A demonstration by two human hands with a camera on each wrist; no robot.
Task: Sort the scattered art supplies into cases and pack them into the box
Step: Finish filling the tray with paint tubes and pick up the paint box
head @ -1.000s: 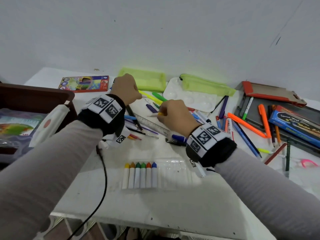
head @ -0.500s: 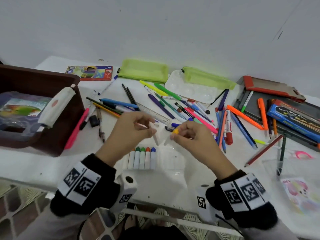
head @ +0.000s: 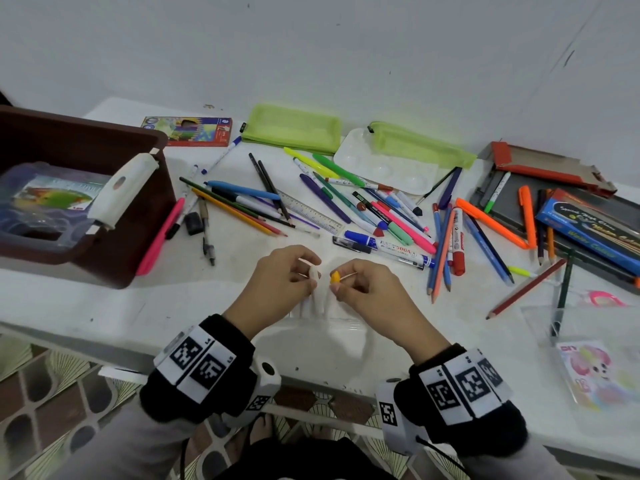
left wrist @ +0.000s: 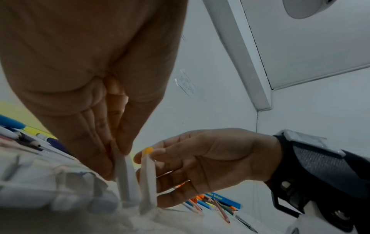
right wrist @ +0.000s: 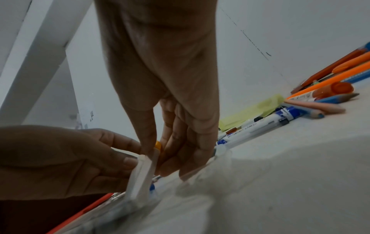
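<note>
While pinching: left hand (head: 277, 275) on white crayon (head: 314, 271), right hand (head: 363, 282) on yellow-tipped crayon (head: 334, 277).

A box (head: 104, 161) sits at the table's (head: 207, 317) left. Pens and pencils (head: 311, 206) lie scattered across the middle. Two pouches (head: 294, 128) and a palette (head: 384, 168) lie behind them. Cases (head: 568, 216) lie right. Both hands (head: 277, 282) are in front, centre.

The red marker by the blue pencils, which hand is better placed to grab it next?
Right. The red marker lies right of the right hand, though that hand holds a yellow-tipped stick.
</note>
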